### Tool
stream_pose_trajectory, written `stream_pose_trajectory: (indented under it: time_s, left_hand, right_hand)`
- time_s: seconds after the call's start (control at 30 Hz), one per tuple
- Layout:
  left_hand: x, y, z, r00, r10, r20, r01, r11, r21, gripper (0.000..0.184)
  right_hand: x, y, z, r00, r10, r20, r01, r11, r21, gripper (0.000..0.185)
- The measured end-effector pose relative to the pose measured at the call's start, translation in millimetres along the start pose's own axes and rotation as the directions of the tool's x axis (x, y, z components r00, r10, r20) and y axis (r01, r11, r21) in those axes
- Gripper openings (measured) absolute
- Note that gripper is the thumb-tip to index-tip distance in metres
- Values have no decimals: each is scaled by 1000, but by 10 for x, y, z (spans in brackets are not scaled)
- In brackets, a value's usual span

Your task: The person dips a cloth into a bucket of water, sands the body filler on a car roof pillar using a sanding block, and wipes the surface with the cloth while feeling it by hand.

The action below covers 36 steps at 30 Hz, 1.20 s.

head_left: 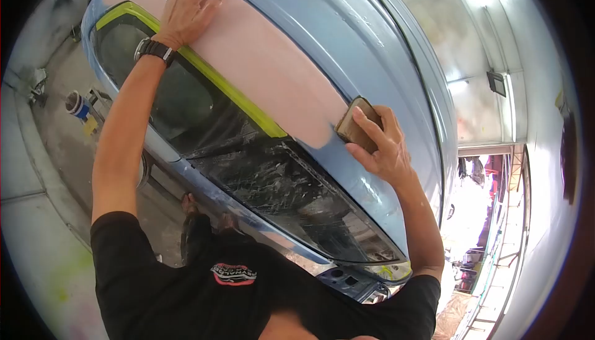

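Note:
My right hand (pixel 387 148) grips a flat brownish sanding block (pixel 359 126) and holds it on the blue car roof (pixel 347 163), beside the end of a pinkish filler patch (pixel 266 67). Toward the upper left, my left hand (pixel 193 5) lies on the patch with its fingers stretched out and nothing in it. A dark watch is on that wrist. Yellow-green tape (pixel 223 83) runs along the patch's lower edge, above the dusty dark side window (pixel 260 179).
A bucket (pixel 77 104) stands on the floor at the left beside a small stand. An opened car door (pixel 353 284) shows at the bottom. Pale walls surround the car, and a bright doorway (pixel 474 216) is at the right.

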<state>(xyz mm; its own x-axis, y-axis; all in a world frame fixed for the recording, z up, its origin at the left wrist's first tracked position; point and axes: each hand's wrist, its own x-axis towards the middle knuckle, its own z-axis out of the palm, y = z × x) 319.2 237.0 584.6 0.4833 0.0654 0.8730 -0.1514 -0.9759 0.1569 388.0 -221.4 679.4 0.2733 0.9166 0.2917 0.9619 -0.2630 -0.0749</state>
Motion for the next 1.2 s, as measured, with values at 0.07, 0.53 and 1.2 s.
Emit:
stream_pose_trajectory:
  time_s: [0.07,0.53,1.2]
  left_hand:
    - [-12,-26,22,1000,-5,4,6,1000,-16,32]
    - [169,197,-165,998,4,-70,-9,997,-82,20]
    - [-1,10,-3,988,-148,-32,137,964,-229,16]
  right_hand:
    - [327,-62,116,999,-40,-16,40,999,-34,65]
    - [182,-71,70,1000,-6,-5,6,1000,-12,61]
    - [1712,-387,606,988,-121,-96,114,991,-75,51]
